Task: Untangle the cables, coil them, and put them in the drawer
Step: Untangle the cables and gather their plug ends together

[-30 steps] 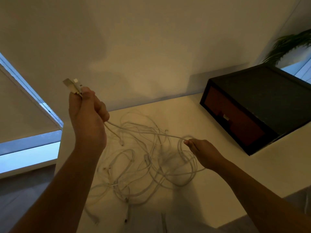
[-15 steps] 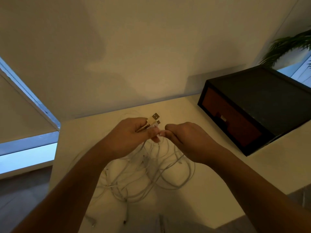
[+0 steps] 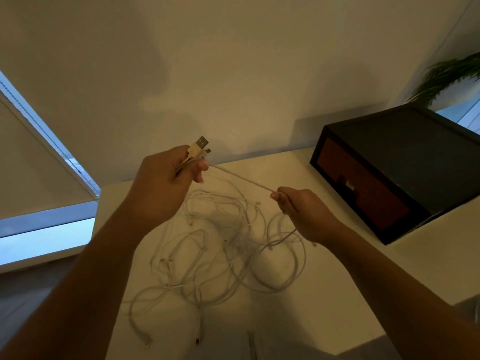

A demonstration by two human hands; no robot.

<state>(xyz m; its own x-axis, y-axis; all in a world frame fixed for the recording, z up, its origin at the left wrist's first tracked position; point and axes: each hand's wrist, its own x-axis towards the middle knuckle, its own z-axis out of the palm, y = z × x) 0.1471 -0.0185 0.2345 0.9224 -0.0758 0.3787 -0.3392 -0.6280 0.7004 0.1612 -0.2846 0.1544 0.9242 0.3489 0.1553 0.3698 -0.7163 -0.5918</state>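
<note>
At the far left, one window [image 3: 44,229] is showing pale daylight under one roller blind [image 3: 36,157] that is hanging partly down. Next comes the left hand [image 3: 166,183], which is being held up above the white table [image 3: 337,294]. Its fingers are curling tightly round two cable ends, and two plugs are sticking out of the top of the fist: one flat metal USB plug [image 3: 199,145] and one smaller plug [image 3: 208,151] just beside it.

From under that hand's thumb one white cable [image 3: 241,178] is running taut, down and to the right, to the right hand [image 3: 304,211], which is pinching it between thumb and curled fingers. Both hands are hovering over the tangle of cables [image 3: 220,253], which is lying in one loose heap on the table between and below the two forearms. The strands are all white and are crossing each other so much that their number cannot be counted. Two loose ends [image 3: 148,343] are trailing toward the near edge of the table.

To the right, well apart from the heap, one dark cabinet [image 3: 415,152] is standing on the table near the wall. Its single reddish-brown drawer [image 3: 368,198] is sitting closed, with one small pale handle [image 3: 349,185] at its middle. Behind the cabinet, at the far right, one green plant [image 3: 446,76] is showing its fronds.
</note>
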